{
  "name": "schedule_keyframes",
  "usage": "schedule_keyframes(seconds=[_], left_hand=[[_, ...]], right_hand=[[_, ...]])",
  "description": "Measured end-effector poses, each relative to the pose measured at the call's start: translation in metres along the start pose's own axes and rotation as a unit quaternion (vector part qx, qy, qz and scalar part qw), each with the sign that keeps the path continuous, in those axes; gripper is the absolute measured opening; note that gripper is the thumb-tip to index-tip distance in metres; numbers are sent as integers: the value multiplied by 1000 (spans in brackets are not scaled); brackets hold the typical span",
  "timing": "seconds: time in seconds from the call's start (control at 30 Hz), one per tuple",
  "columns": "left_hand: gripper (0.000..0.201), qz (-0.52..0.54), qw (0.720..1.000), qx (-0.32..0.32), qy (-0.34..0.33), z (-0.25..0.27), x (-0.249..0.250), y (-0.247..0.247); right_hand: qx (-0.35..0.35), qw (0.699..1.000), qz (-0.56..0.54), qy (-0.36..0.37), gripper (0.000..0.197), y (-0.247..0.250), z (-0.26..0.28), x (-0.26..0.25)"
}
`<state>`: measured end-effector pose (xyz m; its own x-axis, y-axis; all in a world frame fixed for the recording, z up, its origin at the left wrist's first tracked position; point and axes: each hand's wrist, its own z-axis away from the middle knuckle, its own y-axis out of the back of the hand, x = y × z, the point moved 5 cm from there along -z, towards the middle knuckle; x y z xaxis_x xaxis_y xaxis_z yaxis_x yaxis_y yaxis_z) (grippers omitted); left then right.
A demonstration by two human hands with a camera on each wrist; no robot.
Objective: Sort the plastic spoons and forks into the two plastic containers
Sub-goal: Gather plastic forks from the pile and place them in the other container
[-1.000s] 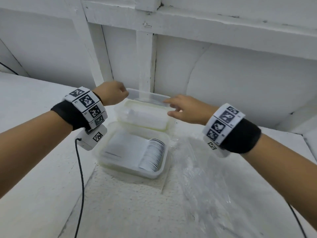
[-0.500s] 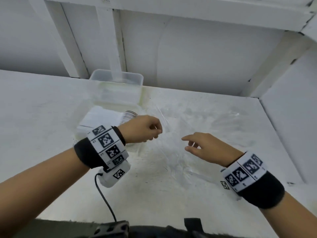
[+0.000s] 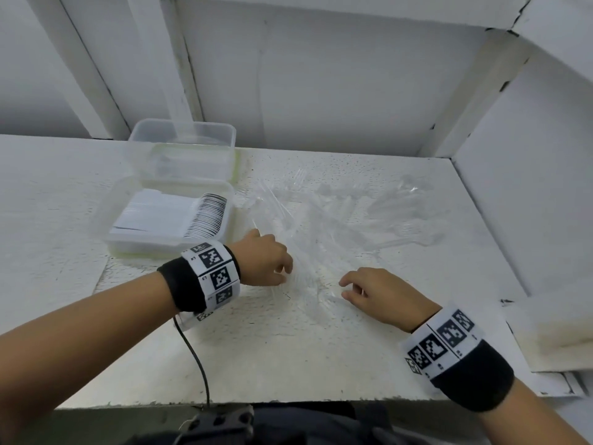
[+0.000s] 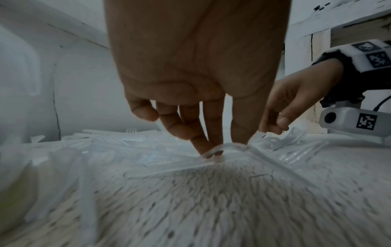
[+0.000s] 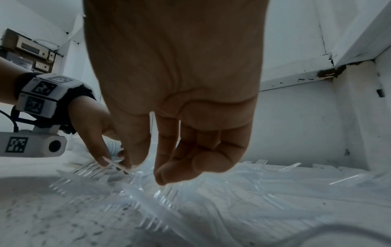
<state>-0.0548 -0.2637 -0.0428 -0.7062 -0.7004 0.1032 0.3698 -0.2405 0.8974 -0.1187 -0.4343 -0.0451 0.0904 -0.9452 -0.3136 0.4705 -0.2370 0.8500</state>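
Several clear plastic forks and spoons (image 3: 337, 220) lie scattered in a pile on the white table (image 3: 288, 354). Two clear containers stand at the left: the near container (image 3: 122, 242) holds a stacked row of spoons (image 3: 205, 216), and the far container (image 3: 183, 146) sits behind it with contents I cannot make out. My left hand (image 3: 284, 274) is down at the pile's near left edge; in the left wrist view its fingertips (image 4: 211, 147) and thumb pinch a clear spoon (image 4: 230, 146). My right hand (image 3: 345, 289) hovers just right of it, fingers loosely curled over forks (image 5: 160, 193), holding nothing.
White walls close the back and right side of the table. A low white ledge (image 3: 552, 335) lies at the right front. A black cable (image 3: 195, 358) runs from my left wrist to the table's front edge.
Both hands have come back from the containers to the near side of the cutlery pile and dropped to the table. The left hand now pinches a spoon.
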Motion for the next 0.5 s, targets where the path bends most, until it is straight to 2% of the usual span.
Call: schedule_keyframes(seconds=[0.33,0.5], left_hand=[[27,26,999,-44,12,2,4,-10],[23,31,998,-59,4,5,5,-16]], right_hand=[[-28,996,83,-1,33,-10,-5,-6],[-2,996,88,10,21,-12,-9,-7]])
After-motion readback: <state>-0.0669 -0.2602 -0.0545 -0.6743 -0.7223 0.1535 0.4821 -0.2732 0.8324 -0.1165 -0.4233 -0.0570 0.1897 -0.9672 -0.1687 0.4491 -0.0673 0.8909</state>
